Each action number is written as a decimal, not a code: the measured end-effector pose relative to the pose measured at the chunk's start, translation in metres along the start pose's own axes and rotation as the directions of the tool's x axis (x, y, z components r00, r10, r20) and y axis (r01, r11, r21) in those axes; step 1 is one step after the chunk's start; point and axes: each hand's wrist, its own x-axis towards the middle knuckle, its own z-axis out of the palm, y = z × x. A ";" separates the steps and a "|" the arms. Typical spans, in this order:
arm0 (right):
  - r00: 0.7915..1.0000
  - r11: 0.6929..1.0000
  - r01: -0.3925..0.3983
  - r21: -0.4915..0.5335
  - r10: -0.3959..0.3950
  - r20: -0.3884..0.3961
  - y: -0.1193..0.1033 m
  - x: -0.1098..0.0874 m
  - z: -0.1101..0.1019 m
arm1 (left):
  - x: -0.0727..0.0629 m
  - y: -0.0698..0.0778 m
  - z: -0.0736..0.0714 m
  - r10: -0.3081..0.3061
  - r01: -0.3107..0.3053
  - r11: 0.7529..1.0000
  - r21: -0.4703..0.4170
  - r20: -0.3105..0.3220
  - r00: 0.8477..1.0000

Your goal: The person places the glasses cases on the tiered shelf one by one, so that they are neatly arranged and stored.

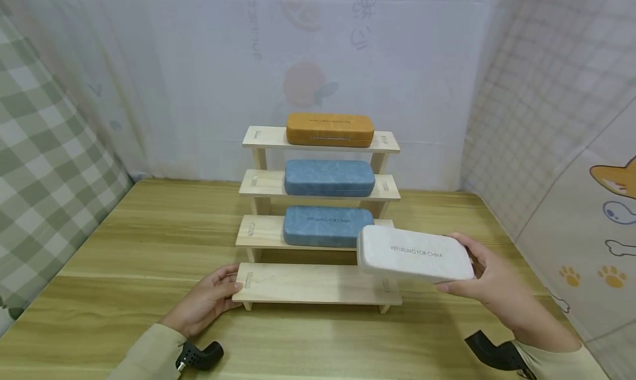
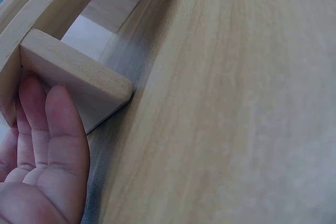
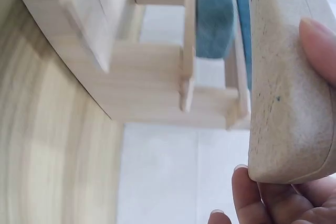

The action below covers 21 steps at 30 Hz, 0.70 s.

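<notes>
A white glasses case [image 1: 415, 254] with dark lettering is in my right hand [image 1: 489, 275], which grips its right end. The case is held above the right part of the bottom step and overlaps the lower blue case in the head view. My left hand [image 1: 211, 300] holds the left end of the stepped wooden stand's bottom step [image 1: 308, 285], thumb at the top edge, fingers underneath by the support leg [image 2: 73, 66]. On the upper steps lie an orange glasses case [image 1: 330, 130], a blue glasses case [image 1: 330, 178] and a second blue glasses case [image 1: 325, 226].
The stand rests on a wood-grain table [image 1: 164, 236]. Behind it hangs a pale printed curtain [image 1: 199, 82]. A green checkered cloth [image 1: 49, 131] is on the left, and a white wall covering with cartoon prints [image 1: 571, 203] closes off the right.
</notes>
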 end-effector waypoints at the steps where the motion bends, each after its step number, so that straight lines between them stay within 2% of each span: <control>1: 1.000 1.000 -0.005 0.014 0.005 0.006 0.000 0.000 0.005 | 0.000 0.000 0.000 0.000 0.000 1.000 -0.001 0.001 1.000; 11: 0.996 0.996 -0.091 0.007 0.091 0.023 -0.005 -0.001 0.050 | -0.001 0.000 0.001 0.001 -0.001 1.000 -0.019 0.003 1.000; 21: 0.993 0.993 -0.113 0.023 0.113 0.015 -0.003 0.003 0.080 | -0.001 0.000 0.000 0.007 -0.007 1.000 -0.026 0.010 1.000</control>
